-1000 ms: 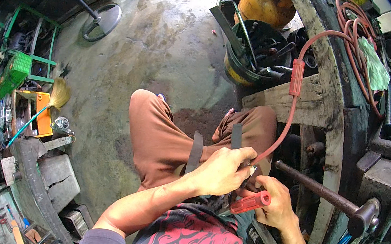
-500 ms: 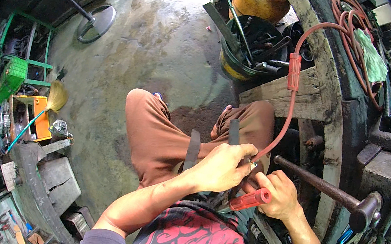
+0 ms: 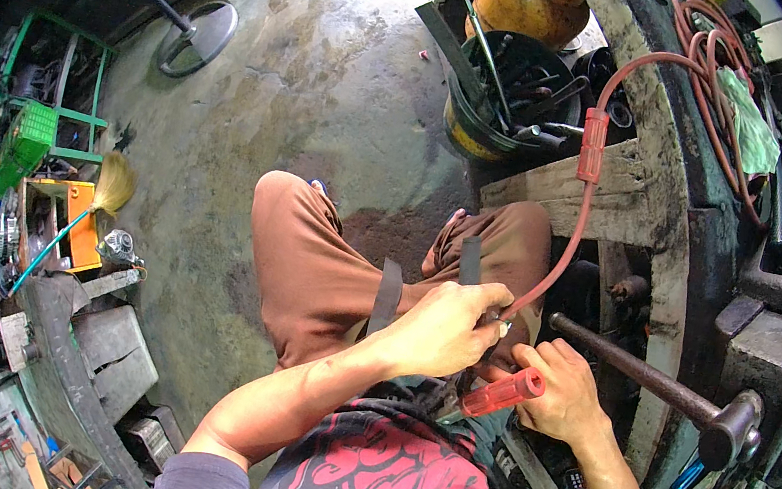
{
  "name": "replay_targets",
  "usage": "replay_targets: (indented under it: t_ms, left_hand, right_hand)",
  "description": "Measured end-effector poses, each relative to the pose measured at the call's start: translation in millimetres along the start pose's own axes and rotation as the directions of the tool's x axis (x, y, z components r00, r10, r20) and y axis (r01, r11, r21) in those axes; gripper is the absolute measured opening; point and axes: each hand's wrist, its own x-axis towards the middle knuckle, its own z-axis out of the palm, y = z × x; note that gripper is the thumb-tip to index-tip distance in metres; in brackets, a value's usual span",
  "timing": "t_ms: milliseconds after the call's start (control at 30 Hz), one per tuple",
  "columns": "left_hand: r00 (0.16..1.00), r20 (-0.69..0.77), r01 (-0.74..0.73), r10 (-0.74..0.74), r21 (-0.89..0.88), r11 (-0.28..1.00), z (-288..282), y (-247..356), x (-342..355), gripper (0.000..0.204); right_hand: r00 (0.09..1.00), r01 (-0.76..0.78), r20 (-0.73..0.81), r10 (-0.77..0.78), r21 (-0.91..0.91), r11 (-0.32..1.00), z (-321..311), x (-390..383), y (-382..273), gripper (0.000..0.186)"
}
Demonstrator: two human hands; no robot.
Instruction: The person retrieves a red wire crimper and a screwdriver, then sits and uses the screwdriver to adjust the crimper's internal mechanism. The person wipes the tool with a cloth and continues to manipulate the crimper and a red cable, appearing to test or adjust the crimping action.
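My left hand [image 3: 458, 323] is closed round the lower end of a reddish rubber hose [image 3: 570, 246], above my lap. Fingertips pinch it near a small pale tip; the rest of the end is hidden. Beside it, my right hand [image 3: 563, 392] is closed, its fingers curled toward the left hand. A red, fluted, screwdriver-like handle [image 3: 502, 393], with a hole in its butt, lies against the right palm and slants down to my waist. How firmly it is gripped is partly hidden. Higher on the hose sits a similar red fluted sleeve [image 3: 592, 145].
At right, a heavy bench holds a vise with a long bar handle [image 3: 636, 367], close to my right forearm. A bucket of metal scraps [image 3: 483, 137] and a yellow gas cylinder [image 3: 528, 7] stand ahead. A broom [image 3: 115, 185] and a green crate [image 3: 27, 145] are at left.
Both hands keep nearly the same pose, with only slight finger movement at the hose end. The whole view has shifted a little.
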Motion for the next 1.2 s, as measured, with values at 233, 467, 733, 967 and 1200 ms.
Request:
replay_targets:
  t_ms: [233,467,733,967,1200]
  left_hand:
    - [0.999,-0.025,-0.019,0.019,0.009,1.000,-1.9,2.3,-5.9,0.036]
    - [1.000,-0.014,-0.018,0.018,-0.044,0.999,-0.5,-1.4,-4.7,0.035]
    - [0.999,-0.043,0.000,0.001,0.021,1.000,-1.6,-1.6,-4.4,0.036]
    - [1.000,-0.027,0.017,-0.017,0.028,0.999,0.0,-0.8,-3.9,0.036]
    - [1.000,-0.009,0.024,-0.024,0.026,0.999,0.6,0.9,-3.1,0.034]
  right_hand:
    - [0.997,-0.076,-0.002,0.077,0.141,0.987,6.0,5.8,-8.9,0.047]
    - [0.989,-0.061,-0.118,0.091,0.237,0.970,14.0,4.8,-9.8,0.044]
    - [0.997,-0.019,-0.081,0.015,-0.051,0.999,20.0,1.2,-8.8,0.043]
    - [0.998,-0.009,-0.059,0.001,-0.150,0.989,18.4,-2.2,-9.0,0.038]
    - [0.992,0.040,-0.113,-0.053,-0.114,0.993,19.5,2.8,-4.3,0.028]
